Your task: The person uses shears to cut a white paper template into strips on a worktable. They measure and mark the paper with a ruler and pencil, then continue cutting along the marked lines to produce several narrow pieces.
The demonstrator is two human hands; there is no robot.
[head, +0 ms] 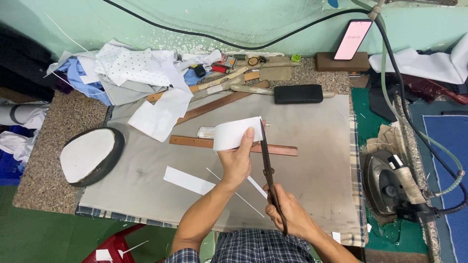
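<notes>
— Left hand (235, 163): what is gripped by it?

— A white strip of fabric (237, 133) is held up above the table, pinched between thumb and fingers at its lower edge. It is raised over the grey pressing cloth (312, 146), just above a wooden ruler (233, 145).

— And the right hand (287, 210)?

— It is closed around the handles of long dark scissors (269, 170). The blades are pointed away from the body and are laid along the right edge of the white strip; how far they are parted cannot be told.

— What is seen around them?

— Cut white slivers (189, 180) are scattered on the cloth below the hands. A longer wooden stick (222, 105) and a black block (298, 94) are placed further back. A pile of white and blue cloth (124, 73) is heaped at the far left, with an oval padded form (92, 156) near it. An iron (390, 185) is rested at the right, and a phone (352, 39) is propped against the wall.
</notes>
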